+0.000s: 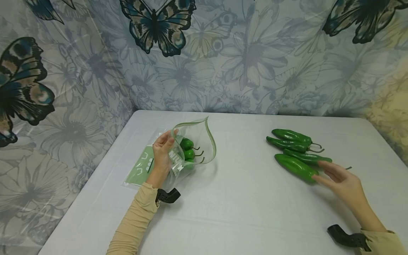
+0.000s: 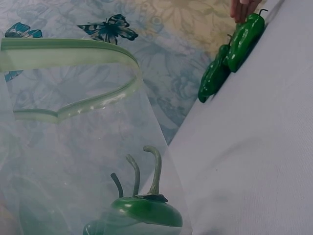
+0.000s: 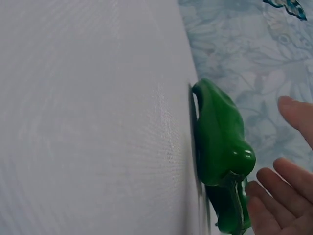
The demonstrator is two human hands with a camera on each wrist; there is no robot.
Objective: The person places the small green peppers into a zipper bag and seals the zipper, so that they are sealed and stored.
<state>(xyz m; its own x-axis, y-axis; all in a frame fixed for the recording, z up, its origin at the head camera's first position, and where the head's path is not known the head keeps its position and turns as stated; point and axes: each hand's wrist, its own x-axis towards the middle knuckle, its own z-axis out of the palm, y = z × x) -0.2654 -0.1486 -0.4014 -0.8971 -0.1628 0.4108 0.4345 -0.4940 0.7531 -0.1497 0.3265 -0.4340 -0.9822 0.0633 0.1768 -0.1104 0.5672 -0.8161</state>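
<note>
Head view, nearest you: your tan sleeves (image 1: 134, 223) reach in from the lower edge, a black device (image 1: 168, 195) at the left wrist and another black piece (image 1: 347, 237) at the right. Your right hand (image 1: 344, 184) is free of any grip, thumb and fingers apart at the near end of a loose group of green peppers (image 1: 296, 168); you cannot tell whether the fingertips touch them. Your left hand (image 1: 162, 152) pinches the side of a clear bag (image 1: 204, 140) near its green-edged mouth, which gapes toward the right. Inside the bag sit bagged peppers (image 1: 189, 154), three stems showing and pointing toward that mouth; your left wrist view shows the same stems upright through the plastic. Beside and partly behind the bag, a flat green-printed packet (image 1: 140, 166) lies on the white surface (image 1: 242, 198). Four loose peppers lie close together on the right of the surface, well apart from the bag. Beyond the far edge, you face a floral backdrop (image 1: 251, 67) with large dark butterflies (image 1: 155, 26).
</note>
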